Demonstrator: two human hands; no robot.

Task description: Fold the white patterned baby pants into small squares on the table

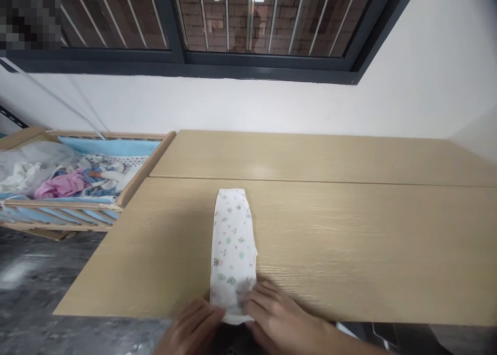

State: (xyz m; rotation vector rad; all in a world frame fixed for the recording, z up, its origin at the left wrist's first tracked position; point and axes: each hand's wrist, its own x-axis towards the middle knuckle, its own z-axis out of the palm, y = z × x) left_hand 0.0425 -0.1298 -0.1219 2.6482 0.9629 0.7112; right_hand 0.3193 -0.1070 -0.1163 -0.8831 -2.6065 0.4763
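Note:
A pair of white baby pants (pixel 233 236) with a small green and grey print lies on the wooden table, folded lengthwise into a narrow strip. Its long side points away from me, and the near end reaches the table's front edge. At the lower left corner my left hand (pixel 194 326) is closed, pinching the cloth between thumb and fingers. My right hand (pixel 277 313) grips the lower right corner, its fingers curled over the fabric. Part of the near end is hidden by both hands.
The wooden table (pixel 349 231) has a seam across its far part. To the left stands a wooden crib (pixel 145 176) with blue lining, holding a heap of clothes (pixel 64 184) and clear plastic. Behind are a white wall and a barred window (pixel 267 68).

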